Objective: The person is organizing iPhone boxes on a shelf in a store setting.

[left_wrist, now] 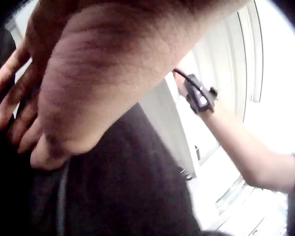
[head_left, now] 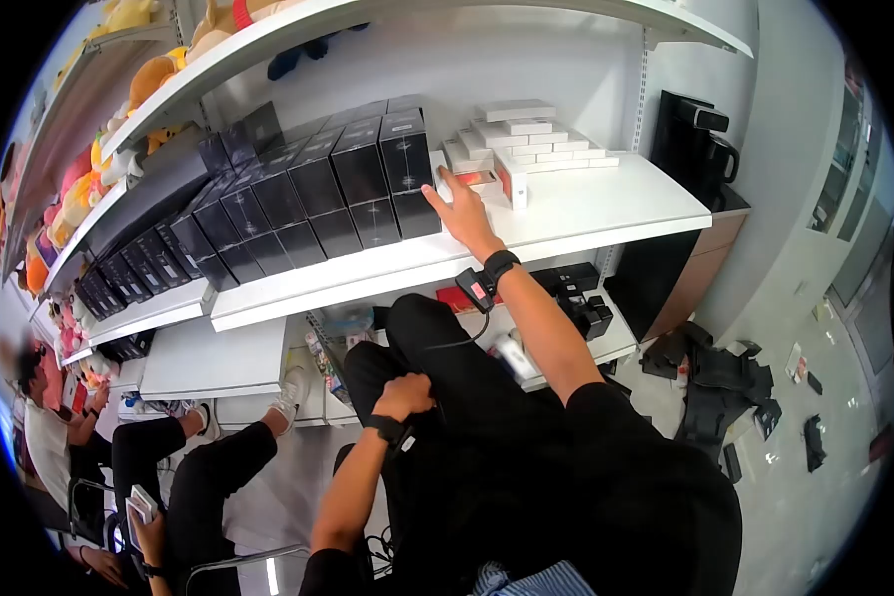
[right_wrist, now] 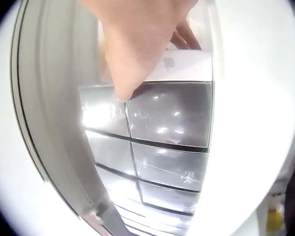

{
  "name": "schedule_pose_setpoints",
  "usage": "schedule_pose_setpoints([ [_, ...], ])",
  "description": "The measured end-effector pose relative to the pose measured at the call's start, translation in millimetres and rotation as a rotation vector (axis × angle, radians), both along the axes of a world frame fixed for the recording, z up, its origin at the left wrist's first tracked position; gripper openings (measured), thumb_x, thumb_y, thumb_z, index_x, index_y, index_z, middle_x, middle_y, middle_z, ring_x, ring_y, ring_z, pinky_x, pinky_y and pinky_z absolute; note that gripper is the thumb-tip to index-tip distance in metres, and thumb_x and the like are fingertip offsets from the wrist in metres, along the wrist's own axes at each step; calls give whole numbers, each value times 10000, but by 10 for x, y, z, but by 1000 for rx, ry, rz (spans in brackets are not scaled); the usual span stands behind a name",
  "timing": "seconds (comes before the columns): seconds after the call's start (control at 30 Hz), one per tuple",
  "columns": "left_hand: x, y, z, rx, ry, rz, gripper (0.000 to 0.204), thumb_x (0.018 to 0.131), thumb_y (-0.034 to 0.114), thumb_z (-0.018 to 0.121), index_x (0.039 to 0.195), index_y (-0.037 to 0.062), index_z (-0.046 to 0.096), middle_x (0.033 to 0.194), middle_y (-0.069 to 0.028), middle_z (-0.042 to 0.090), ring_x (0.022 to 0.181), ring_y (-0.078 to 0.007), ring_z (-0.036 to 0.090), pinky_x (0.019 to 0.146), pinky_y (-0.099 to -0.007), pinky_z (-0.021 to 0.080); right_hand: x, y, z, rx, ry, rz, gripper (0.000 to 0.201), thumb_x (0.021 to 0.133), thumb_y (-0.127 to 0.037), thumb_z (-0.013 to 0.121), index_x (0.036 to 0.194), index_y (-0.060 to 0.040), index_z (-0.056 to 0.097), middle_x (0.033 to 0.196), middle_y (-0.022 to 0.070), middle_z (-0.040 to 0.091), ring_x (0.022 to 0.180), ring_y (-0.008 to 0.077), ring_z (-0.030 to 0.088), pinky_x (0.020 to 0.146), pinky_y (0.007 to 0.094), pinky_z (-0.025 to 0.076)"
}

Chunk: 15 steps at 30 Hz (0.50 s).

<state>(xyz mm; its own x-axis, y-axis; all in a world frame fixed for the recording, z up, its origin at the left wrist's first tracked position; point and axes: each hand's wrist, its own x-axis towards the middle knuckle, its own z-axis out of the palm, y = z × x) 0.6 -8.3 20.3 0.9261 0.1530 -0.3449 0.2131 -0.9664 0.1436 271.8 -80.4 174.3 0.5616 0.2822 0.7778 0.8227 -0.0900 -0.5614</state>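
Observation:
On the white shelf (head_left: 566, 214), my right hand (head_left: 464, 216) reaches to the right end of a double-height row of black boxes (head_left: 377, 159). Its thumb and index finger are spread. A white phone box (head_left: 435, 167) stands against the last black box, touched by that hand. In the right wrist view, a logo shows on the white phone box (right_wrist: 187, 66); the thumb lies over the seam of the black boxes (right_wrist: 169, 113), with other fingers partly hidden behind the white box. My left hand (head_left: 404, 395) rests loosely on my dark-trousered leg, holding nothing.
Stacked white boxes (head_left: 536, 136) stand right of my hand, beside an upright phone box (head_left: 512, 184). A coffee machine (head_left: 685, 139) is farther right. Plush toys (head_left: 94, 184) line shelves at left. A seated person (head_left: 50, 427) is at lower left. Bags (head_left: 720, 377) lie on the floor.

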Motion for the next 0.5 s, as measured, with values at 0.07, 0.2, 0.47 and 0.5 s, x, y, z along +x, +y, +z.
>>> schedule_pose_setpoints([
  [0.07, -18, -102, 39, 130, -462, 289, 297, 825, 272, 713, 965, 10, 708, 1059, -239, 715, 965, -431, 712, 842, -526, 586, 50, -15, 42, -20, -37, 22, 708, 977, -503, 631, 1422, 38, 525, 1277, 332, 633, 1194, 486, 610, 1003, 479, 494],
  [0.2, -8, -113, 90, 1, -671, 234, 142, 852, 190, 688, 854, 57, 738, 891, -204, 729, 860, -418, 712, 762, -518, 582, 113, -247, 70, -226, -32, 79, 734, 954, -455, 660, 1479, 18, 461, 1211, 360, 647, 1124, 496, 639, 974, 480, 503],
  [0.47, 17, -67, -241, 82, -111, 122, 330, 855, 309, 712, 1052, 47, 745, 1103, -205, 727, 1049, -395, 706, 898, -483, 580, 435, -483, -88, -265, 63, 14, 758, 936, -430, 636, 1495, 41, 433, 928, 300, 722, 1119, 445, 676, 1043, 404, 488],
  [0.5, 21, -83, -209, 71, -82, 122, 360, 857, 326, 720, 1076, 41, 736, 1123, -201, 722, 1077, -383, 702, 905, -478, 579, 450, -514, -108, -258, 68, 10, 757, 938, -435, 636, 1488, 48, 442, 865, 274, 735, 1117, 430, 684, 1058, 397, 479],
])
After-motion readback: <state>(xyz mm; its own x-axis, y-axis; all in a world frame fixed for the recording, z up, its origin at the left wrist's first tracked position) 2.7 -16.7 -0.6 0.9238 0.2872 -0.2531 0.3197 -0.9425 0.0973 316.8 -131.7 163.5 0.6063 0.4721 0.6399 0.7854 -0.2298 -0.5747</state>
